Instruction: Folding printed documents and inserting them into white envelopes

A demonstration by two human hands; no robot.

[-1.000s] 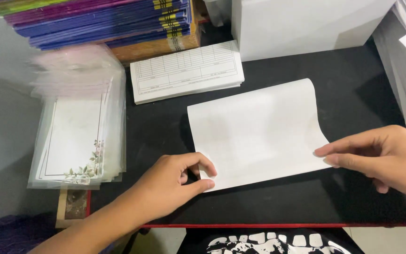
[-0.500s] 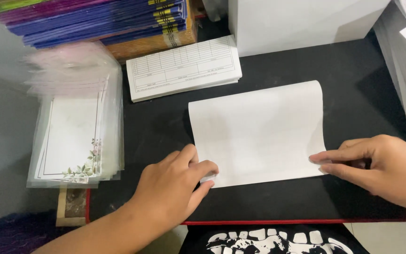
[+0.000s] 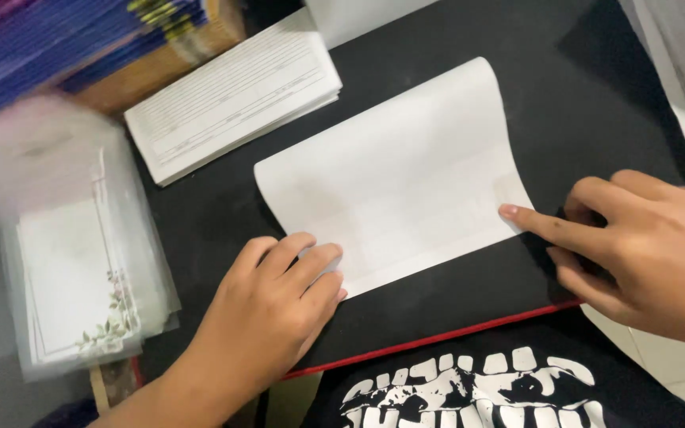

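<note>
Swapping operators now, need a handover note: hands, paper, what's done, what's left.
Left hand: flat, fingers pressing the near left corner of the folded white sheet.
Right hand: forefinger pressing the sheet's near right corner.
The sheet lies on the black mat, doubled over, its fold at the far right curved and not creased flat.
Done: sheet folded over, near edges held down.
Left: judging by the rounded fold, pressing the crease.
Nearby: stack of lined forms, floral-bordered cards in clear sleeves at left.

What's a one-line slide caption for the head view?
Left hand and right hand press a folded white sheet flat on a black desk.
</note>
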